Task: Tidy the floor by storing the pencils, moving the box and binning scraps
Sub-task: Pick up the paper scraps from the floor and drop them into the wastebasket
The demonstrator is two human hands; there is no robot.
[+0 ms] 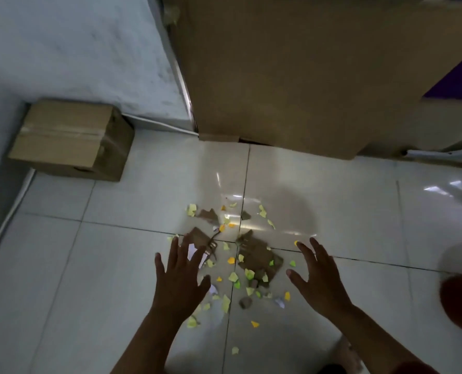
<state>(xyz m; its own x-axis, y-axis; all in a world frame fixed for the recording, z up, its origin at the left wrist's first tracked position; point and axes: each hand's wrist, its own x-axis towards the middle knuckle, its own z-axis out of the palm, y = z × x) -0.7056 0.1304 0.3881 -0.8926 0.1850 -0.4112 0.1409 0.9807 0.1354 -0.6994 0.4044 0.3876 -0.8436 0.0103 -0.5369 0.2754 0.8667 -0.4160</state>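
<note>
Head cam: both hands, left hand (pixel 180 276) and right hand (pixel 320 278), hover with fingers spread wide and holding nothing, the scraps (pixel 240 268) lying right between them on the floor (pixel 89 265).

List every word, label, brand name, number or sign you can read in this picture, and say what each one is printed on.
None can be read.
Small taped cardboard box: plain tape, no print visible.
Large cardboard sheet: blank on the side that shows.
Paper scraps and torn cardboard pieces on the floor between the left hand and right hand: any marks are too small and blurred to tell.
</note>
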